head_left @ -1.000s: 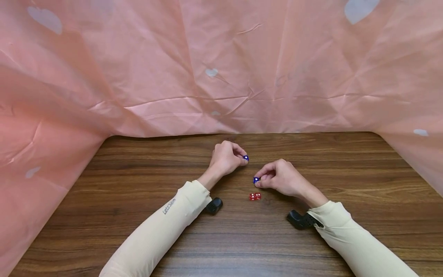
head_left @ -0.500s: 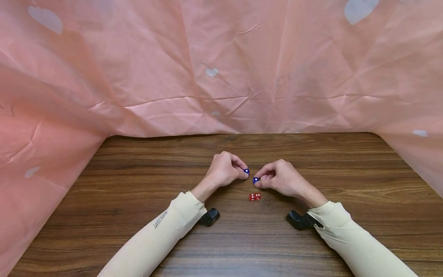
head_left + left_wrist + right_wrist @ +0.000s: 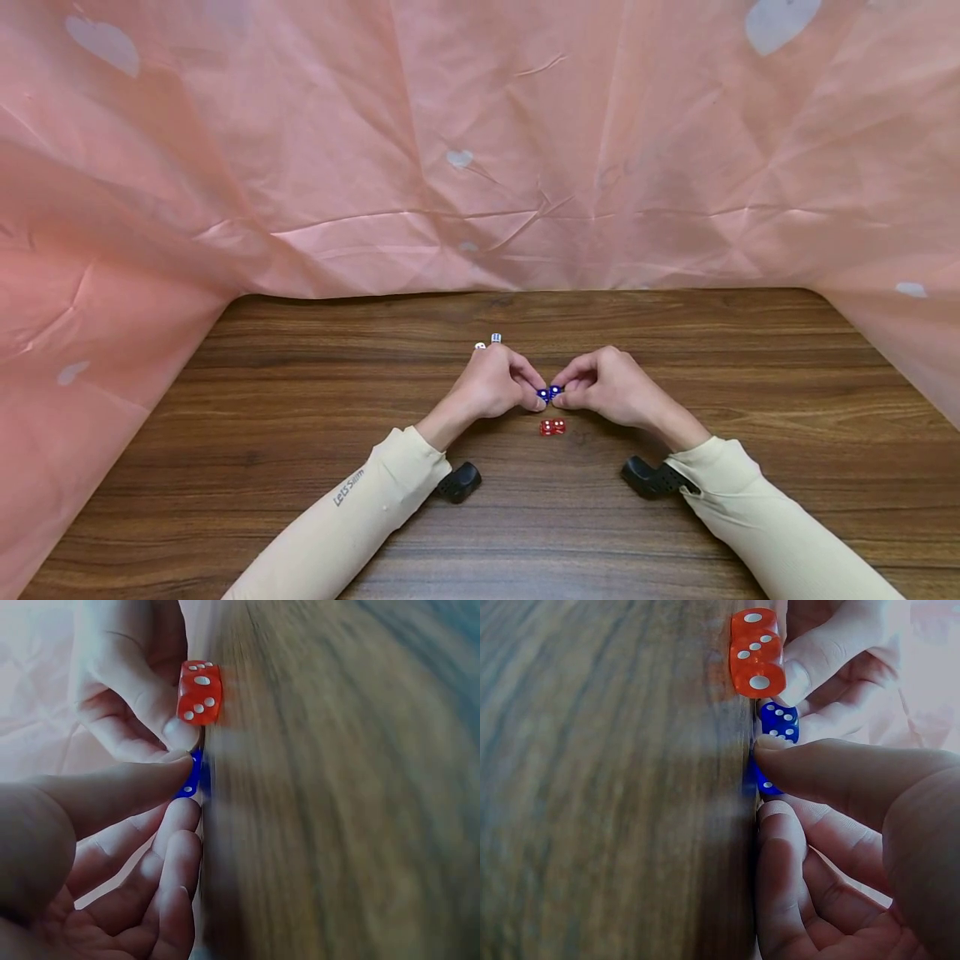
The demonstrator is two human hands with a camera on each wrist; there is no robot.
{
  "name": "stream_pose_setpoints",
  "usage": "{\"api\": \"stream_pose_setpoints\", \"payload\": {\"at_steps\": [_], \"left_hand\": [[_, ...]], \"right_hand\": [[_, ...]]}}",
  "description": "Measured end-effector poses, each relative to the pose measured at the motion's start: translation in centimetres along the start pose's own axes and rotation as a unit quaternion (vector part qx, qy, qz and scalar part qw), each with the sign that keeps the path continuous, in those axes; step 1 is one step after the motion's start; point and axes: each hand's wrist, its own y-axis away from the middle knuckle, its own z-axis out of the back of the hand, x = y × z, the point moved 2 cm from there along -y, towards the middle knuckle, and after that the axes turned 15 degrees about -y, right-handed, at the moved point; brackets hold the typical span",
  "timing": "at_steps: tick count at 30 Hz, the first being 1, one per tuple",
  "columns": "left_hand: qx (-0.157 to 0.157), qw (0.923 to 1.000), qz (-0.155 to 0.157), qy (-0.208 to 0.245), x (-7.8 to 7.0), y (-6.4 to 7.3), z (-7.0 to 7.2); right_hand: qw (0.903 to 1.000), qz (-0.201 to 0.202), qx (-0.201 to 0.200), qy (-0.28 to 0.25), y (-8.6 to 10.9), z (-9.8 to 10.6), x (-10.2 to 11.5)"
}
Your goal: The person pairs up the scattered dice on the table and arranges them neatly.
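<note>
My left hand (image 3: 491,383) pinches a blue die (image 3: 543,394) between thumb and fingertips. Facing it, my right hand (image 3: 615,387) pinches another blue die (image 3: 555,391) low over the wooden table. The two blue dice sit side by side in the head view, right at each other's edge. In the right wrist view the left hand's blue die (image 3: 780,718) shows white pips beyond my right thumb (image 3: 832,769), which partly covers its own die. Just nearer to me, a pair of red dice (image 3: 552,427) stands side by side on the table.
Two white dice (image 3: 496,338) lie behind my left hand, one partly hidden by it. The brown wooden table (image 3: 510,533) ends at a pink curtain (image 3: 480,208) at the back and sides. Black wrist devices (image 3: 459,482) stick out below both sleeves.
My left hand has come toward me and slightly right, bringing its blue die beside the right hand's one. White dice now show behind it. The right hand has stayed in place.
</note>
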Motion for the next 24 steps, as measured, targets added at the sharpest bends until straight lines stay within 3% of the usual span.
{"api": "stream_pose_setpoints", "payload": {"at_steps": [14,24], "left_hand": [[0.007,0.9994,-0.012,0.032,0.19,-0.13,-0.50],[-0.006,0.9993,-0.012,0.035,0.60,-0.22,-0.77]], "right_hand": [[1.0000,0.003,0.001,0.005,-0.05,0.01,-0.09],[1.0000,0.008,0.002,0.004,-0.11,-0.05,-0.15]]}}
